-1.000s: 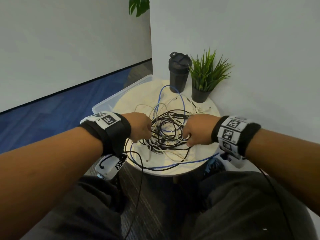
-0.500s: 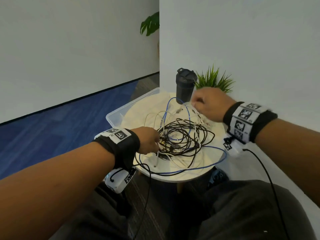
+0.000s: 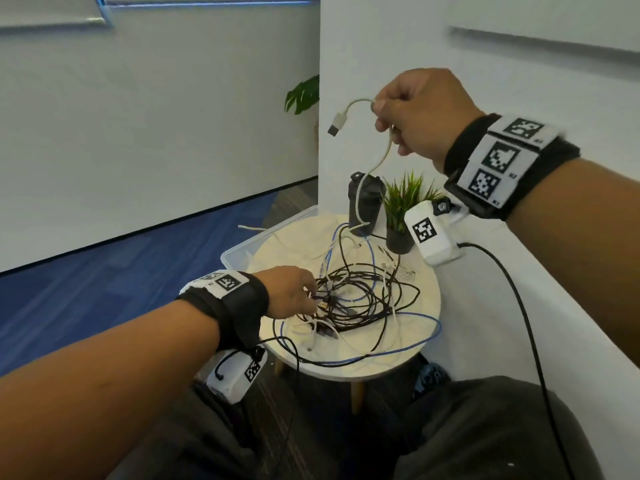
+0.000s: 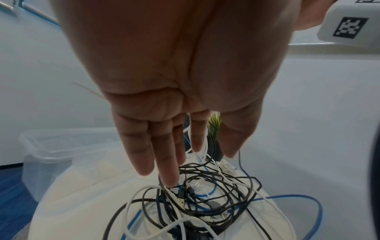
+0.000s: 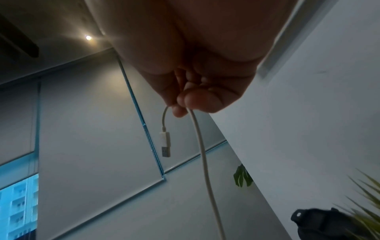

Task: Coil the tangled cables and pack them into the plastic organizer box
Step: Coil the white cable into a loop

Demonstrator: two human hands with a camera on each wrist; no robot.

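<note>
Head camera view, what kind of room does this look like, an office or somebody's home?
Probably an office corner rather than a home: blue carpet tiles, plain white partition walls, and roller blinds over a window facing a high-rise. The small round table carries only tangled cables.

No readable words, brands or numbers anywhere. Only square black-and-white coded markers: three on the right wristband (image 3: 498, 157), one on the white camera block (image 3: 431, 233) under that wrist, a couple on the left wristband (image 3: 221, 280), one more on the white block (image 3: 239, 374) below it. Tiny print beside the right-band markers, way too small to read.
</note>
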